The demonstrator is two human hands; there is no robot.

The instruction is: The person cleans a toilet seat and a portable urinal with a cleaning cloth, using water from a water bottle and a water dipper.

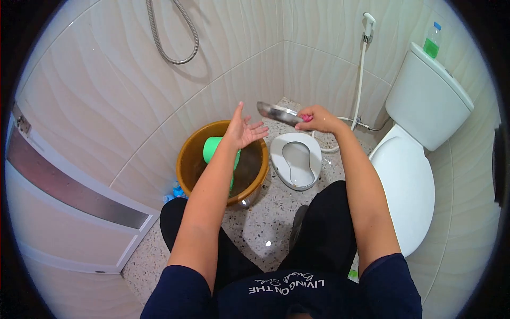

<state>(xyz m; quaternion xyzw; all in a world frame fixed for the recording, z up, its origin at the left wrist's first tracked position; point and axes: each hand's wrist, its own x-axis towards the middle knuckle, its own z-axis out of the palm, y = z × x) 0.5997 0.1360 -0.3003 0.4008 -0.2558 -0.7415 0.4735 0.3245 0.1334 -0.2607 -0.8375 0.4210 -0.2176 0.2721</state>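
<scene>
Fingers spread, my left hand (246, 130) hovers over the right rim of a brown tub (183, 159), palm turned toward the right. My right hand (320, 119) grips a shallow metal dish (279, 113) by its right end, tilted nearly edge-on and slightly blurred. Something small and pink (306, 118) shows at its fingertips; I cannot tell what it is. A green dipper (212, 149) lies inside the tub, partly hidden by my left hand and forearm. Below my right hand, a white bedpan (280, 173) sits on the speckled floor.
The white toilet (406, 186) stands close on the right, with a bottle of green liquid (433, 41) on its tank. A bidet sprayer (368, 24) and its hose hang on the wall. At left is a door (69, 196); blue items (172, 192) lie by the tub.
</scene>
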